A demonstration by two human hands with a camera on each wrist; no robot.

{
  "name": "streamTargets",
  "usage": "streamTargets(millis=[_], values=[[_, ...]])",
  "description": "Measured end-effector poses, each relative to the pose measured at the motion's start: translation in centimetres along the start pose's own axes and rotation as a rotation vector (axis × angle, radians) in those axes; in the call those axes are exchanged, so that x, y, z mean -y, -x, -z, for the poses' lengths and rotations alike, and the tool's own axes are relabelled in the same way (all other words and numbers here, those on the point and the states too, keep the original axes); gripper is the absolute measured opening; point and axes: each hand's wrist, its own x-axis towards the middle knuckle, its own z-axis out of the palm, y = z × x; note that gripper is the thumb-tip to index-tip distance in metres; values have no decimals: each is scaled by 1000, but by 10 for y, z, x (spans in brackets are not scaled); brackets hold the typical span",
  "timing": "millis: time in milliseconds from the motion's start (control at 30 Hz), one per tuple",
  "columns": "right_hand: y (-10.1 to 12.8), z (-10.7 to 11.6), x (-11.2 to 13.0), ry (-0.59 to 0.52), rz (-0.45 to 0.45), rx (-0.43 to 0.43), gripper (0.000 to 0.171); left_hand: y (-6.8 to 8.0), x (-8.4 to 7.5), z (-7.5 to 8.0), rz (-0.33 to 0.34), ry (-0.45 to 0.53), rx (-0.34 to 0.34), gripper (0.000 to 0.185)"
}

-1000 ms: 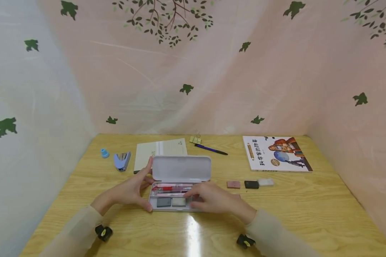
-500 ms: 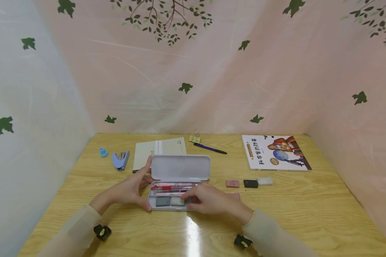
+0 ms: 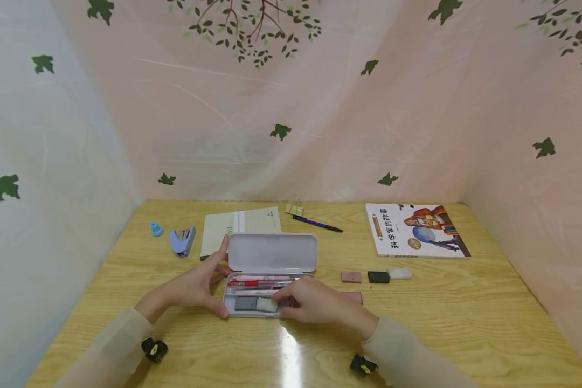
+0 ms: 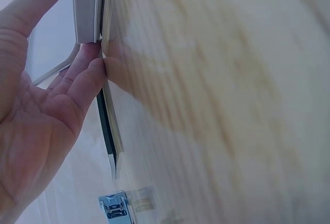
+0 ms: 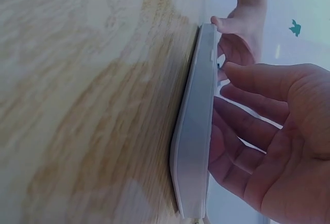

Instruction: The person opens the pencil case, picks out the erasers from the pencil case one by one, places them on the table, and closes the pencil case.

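A white pencil case (image 3: 272,253) stands with its lid raised, pens (image 3: 259,284) in its back compartment. A grey eraser (image 3: 245,304) and a white eraser (image 3: 267,305) lie end to end in front. My left hand (image 3: 191,288) grips the case's left end, thumb at the front corner, fingers behind. My right hand (image 3: 320,302) reaches in over the right end with bent fingers, index fingertip at the white eraser. In the right wrist view, the fingers of the right hand (image 5: 278,136) dip past the case wall (image 5: 193,131); I cannot tell whether they pinch anything.
Right of the case lie two pink erasers (image 3: 351,277), a black eraser (image 3: 379,277) and another white one (image 3: 400,274). A notebook (image 3: 218,229), binder clip (image 3: 295,209) and pen (image 3: 317,223) are behind. A stapler (image 3: 182,242) stands left, a book (image 3: 417,230) back right.
The white eraser has slid left against the grey one and turned slightly. My right hand has shifted slightly left; my left hand keeps its grip on the case.
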Motion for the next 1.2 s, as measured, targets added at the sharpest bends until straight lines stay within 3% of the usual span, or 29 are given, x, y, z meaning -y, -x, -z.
streamTargets(millis=[233, 700, 933, 1200], values=[[-1, -3, -1, 27, -13, -16, 27, 0, 2, 1, -43, 2, 10, 149], [-7, -10, 3, 28, 24, -57, 28, 1, 3, 1, -37, -11, 4, 149], [-11, -16, 6, 108, 9, -62, 27, 0, 3, 1, -24, -9, -1, 150], [-14, -15, 5, 39, -12, -48, 24, 0, 3, 0, -24, -12, -7, 150]])
